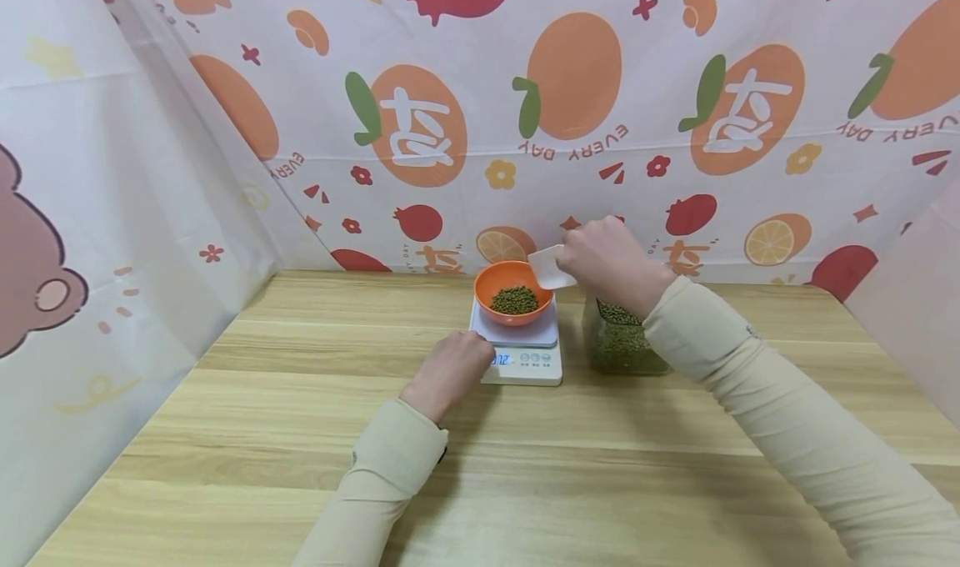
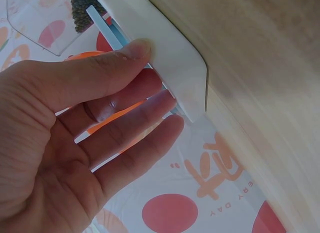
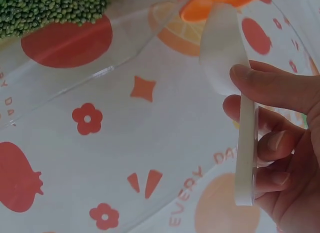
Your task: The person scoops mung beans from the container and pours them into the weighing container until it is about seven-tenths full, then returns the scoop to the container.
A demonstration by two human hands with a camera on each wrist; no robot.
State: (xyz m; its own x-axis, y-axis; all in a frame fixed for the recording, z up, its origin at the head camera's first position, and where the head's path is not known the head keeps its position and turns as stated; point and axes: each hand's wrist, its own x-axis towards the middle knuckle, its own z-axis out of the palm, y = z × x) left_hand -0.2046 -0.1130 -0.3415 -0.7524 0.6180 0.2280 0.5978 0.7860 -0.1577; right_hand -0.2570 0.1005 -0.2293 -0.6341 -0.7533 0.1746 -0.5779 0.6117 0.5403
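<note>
Head: right wrist (image 1: 651, 288) is partly hiding jar (image 1: 627, 354) near table's (image 1: 300, 400) far edge.
Right hand (image 1: 609, 257): curled, gripping scoop (image 1: 551, 270) by bowl (image 1: 491, 279).
Left hand (image 1: 452, 372): fingers loosely extended, touching scale (image 1: 525, 375).

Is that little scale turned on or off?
It's on: the scale has blue digits lit up on its front.

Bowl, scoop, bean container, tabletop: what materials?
Bowl: probably plastic; smooth, uniform orange, slight sheen.
Scoop: likely plastic; smooth, plain white, no grain or metallic glint.
Bean container: clear and glossy, green beans showing through; rigid plastic or glass, can't tell.
Tabletop: wood-grain look with pale streaks; real wood or printed laminate, unclear.
</note>
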